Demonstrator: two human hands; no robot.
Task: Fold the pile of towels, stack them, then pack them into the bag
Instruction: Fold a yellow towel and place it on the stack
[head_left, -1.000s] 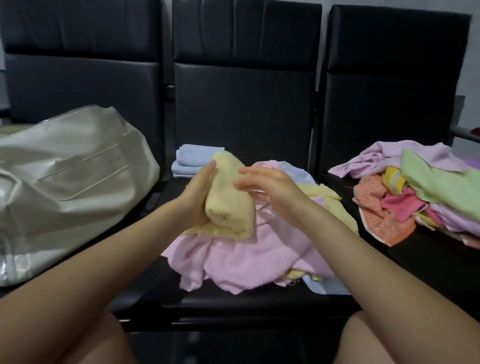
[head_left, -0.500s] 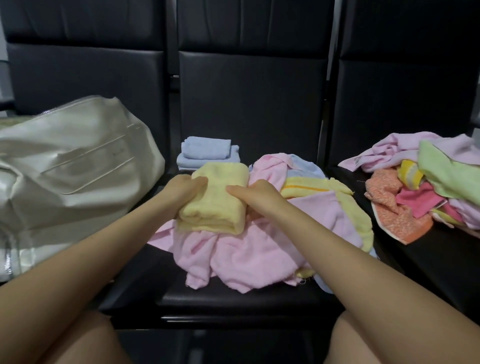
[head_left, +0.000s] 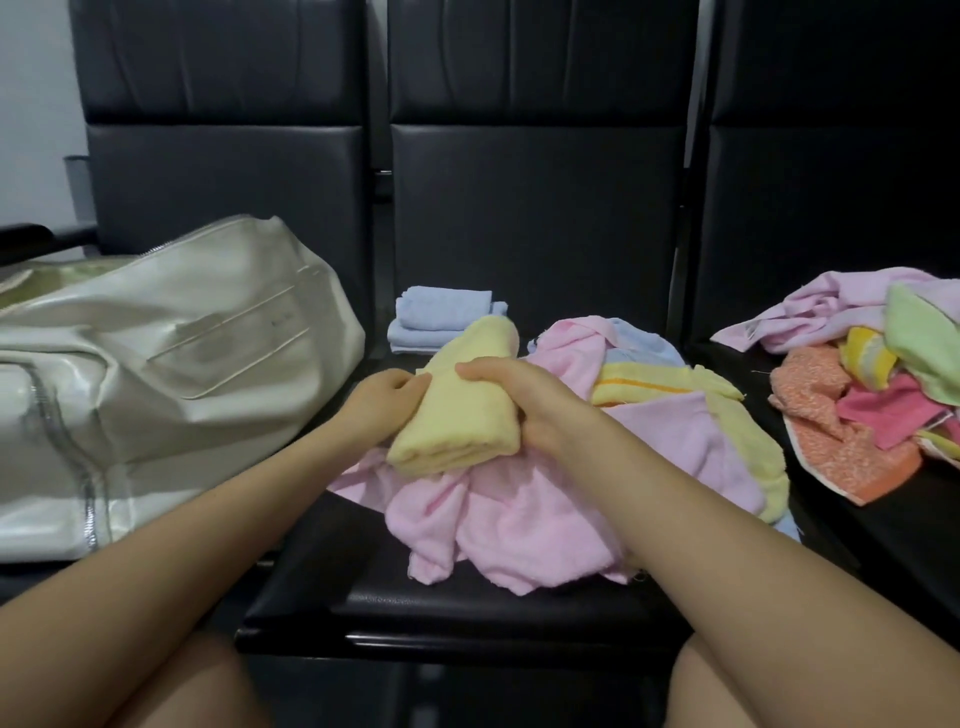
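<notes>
- The row of black padded seats (head_left: 540, 218) carries everything; the middle seat lies under both hands.
- The cream zipped bag (head_left: 156, 374) lies on its side on the seat left of the left hand, just beside it. I cannot tell from here whether its mouth is open.
- The loose heap of pink, yellow and blue towels (head_left: 519, 499) sits directly beneath and right of the hands, unfolded.
- A second unfolded pile of towels (head_left: 857, 395), in orange, green and pink, lies on the next seat, well right of the right hand.
- The folded yellow towel (head_left: 462, 410) is a thick bundle held between the two hands, resting on the pink heap, its far end tilted up.
- The folded blue towels (head_left: 441, 319) form a small stack at the seat's back, just beyond the yellow towel's far end.
- The right hand (head_left: 524, 405) lies over the bundle's right edge, its grip curled round the yellow towel.
- The left hand (head_left: 384, 405) pinches the bundle's left edge in a narrow grip.
- Step in hand, as I judge it: folding of this towel is done and it is due for stacking.
- The next move calls for lifting the bundle forward without letting its layers spring open, then setting it squarely on the blue stack. Many towels remain, so packing is far off.
</notes>
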